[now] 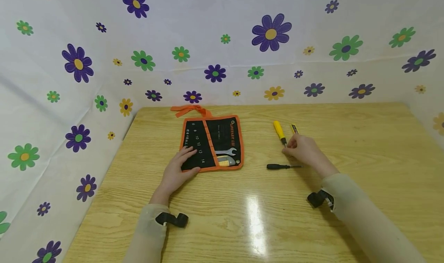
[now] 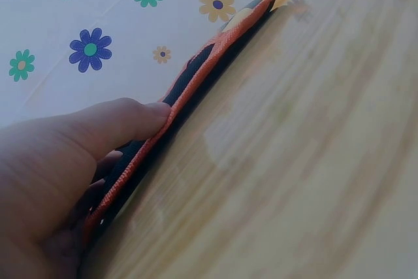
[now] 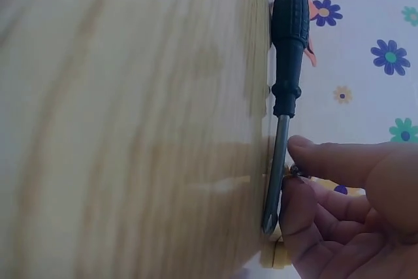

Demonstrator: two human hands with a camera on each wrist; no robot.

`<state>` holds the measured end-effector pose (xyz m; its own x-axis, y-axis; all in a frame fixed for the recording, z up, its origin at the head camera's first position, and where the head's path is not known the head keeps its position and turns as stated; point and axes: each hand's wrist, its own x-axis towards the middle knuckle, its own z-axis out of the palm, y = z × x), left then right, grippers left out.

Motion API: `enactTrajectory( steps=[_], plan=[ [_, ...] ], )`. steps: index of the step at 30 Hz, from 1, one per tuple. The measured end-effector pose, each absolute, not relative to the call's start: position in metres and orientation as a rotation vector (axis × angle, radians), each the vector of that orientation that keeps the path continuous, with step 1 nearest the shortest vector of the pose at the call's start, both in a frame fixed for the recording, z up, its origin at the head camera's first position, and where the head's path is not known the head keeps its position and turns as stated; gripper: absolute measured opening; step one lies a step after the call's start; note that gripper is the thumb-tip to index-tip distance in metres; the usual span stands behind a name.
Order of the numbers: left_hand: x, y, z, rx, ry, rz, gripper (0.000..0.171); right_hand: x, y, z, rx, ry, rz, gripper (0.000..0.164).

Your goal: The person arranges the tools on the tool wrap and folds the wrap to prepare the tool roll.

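A black tool pouch (image 1: 222, 134) with orange edging lies unfolded on the table, its pockets numbered. An open-end wrench (image 1: 225, 152) and a grey-and-yellow utility knife (image 1: 226, 161) show in it. My left hand (image 1: 178, 164) rests on the pouch's near left corner; its thumb (image 2: 147, 117) touches the orange edge in the left wrist view. My right hand (image 1: 305, 151) pinches the metal shaft of a yellow-handled screwdriver (image 1: 278, 130) between thumb and index finger. Nearer me lies a black screwdriver (image 1: 277, 166), its shaft passing in front of the right fingers in the right wrist view (image 3: 290, 37).
A small yellow-and-black item (image 1: 294, 128), partly hidden, lies just beyond the right hand. Orange ties (image 1: 189, 109) trail from the pouch's far edge. Flower-patterned cloth (image 1: 215, 31) hangs behind and beside the wooden table (image 1: 215, 224).
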<state>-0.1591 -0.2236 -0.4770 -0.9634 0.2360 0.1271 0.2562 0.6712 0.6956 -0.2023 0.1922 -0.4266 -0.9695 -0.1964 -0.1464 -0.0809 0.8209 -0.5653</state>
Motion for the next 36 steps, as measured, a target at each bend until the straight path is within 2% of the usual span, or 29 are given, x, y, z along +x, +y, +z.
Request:
enactTrajectory(
  steps=[7,20,36],
  plan=[
    [-0.158,-0.224,-0.477,-0.410,-2.858,-1.197,0.061,-0.204,0.191,-0.426,-0.257,2.813,-0.824,0.019],
    [-0.158,-0.223,-0.475,-0.411,-2.853,-1.200,0.060,-0.205,0.192,-0.424,-0.205,2.855,-0.879,0.024],
    [-0.159,-0.223,-0.477,-0.406,-2.858,-1.191,0.060,-0.210,0.175,-0.417,-0.337,2.934,-1.030,0.015]
  ],
)
